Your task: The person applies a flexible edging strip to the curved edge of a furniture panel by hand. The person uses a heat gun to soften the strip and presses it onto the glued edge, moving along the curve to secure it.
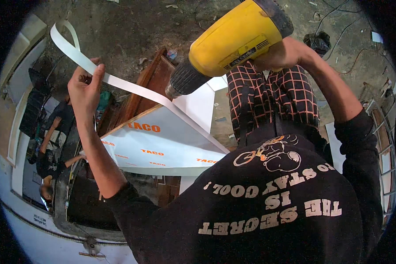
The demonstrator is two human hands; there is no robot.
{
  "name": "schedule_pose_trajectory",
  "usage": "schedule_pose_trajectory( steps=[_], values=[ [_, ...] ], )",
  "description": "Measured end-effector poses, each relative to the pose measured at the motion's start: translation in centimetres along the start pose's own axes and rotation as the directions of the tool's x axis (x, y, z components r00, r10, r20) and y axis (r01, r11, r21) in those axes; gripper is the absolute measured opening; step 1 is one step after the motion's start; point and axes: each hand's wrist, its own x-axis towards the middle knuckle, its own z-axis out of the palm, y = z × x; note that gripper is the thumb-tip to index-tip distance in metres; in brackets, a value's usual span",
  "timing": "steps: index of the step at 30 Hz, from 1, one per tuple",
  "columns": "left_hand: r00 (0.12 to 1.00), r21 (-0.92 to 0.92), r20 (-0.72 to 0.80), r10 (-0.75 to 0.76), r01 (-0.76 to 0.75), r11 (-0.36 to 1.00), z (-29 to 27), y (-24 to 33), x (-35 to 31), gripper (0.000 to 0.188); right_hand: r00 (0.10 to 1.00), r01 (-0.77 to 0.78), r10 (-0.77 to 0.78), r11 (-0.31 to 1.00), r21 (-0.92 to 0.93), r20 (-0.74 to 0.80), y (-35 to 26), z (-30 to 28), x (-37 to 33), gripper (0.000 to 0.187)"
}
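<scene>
A yellow heat gun [233, 42] is gripped in my right hand [279, 55], its black front end and metal nozzle angled down and to the left. The nozzle is close to a white edging strip [134, 89] at the corner of a panel; whether they touch I cannot tell. My left hand [86, 86] pinches this strip between thumb and fingers, and its loose end loops up beyond the hand. From there the strip runs right along the edge of the panel [171, 141], which has a pale face with orange print.
Brown wooden boards [153, 77] stand beyond the panel, with a white board [198, 101] beside them. Another person [53, 154] is at the far left. A black plastic bag [317, 42] and loose cables [345, 28] lie on the scrap-littered floor [132, 26].
</scene>
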Motion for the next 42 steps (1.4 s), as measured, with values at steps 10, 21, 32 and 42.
schedule_pose_trajectory(
  steps=[10, 21, 32, 42],
  values=[
    [0.999, 0.031, -0.035, 0.014, -0.013, 0.999, -0.1, 0.0, -1.2, 0.026, 0.997, 0.011, 0.001, 0.987, -0.16, 0.073, 0.7, 1.3, -0.9, 0.038],
    [0.999, 0.016, -0.05, -0.006, 0.007, 1.0, -0.1, 0.1, -1.8, 0.026, 0.986, 0.11, -0.106, 0.994, -0.023, 0.129, 2.3, 2.5, -0.7, 0.034],
    [0.996, -0.047, -0.052, -0.074, 0.072, 0.996, 0.0, -1.3, -2.5, 0.026, 0.998, 0.043, -0.042, 0.999, -0.002, 0.038, 0.8, 1.5, -0.7, 0.035],
    [0.995, -0.102, -0.083, -0.048, 0.039, 0.994, 0.3, -1.2, -2.8, 0.026, 1.0, 0.019, -0.018, 0.993, -0.115, 0.012, 1.0, 1.1, 0.3, 0.028]
  ],
)
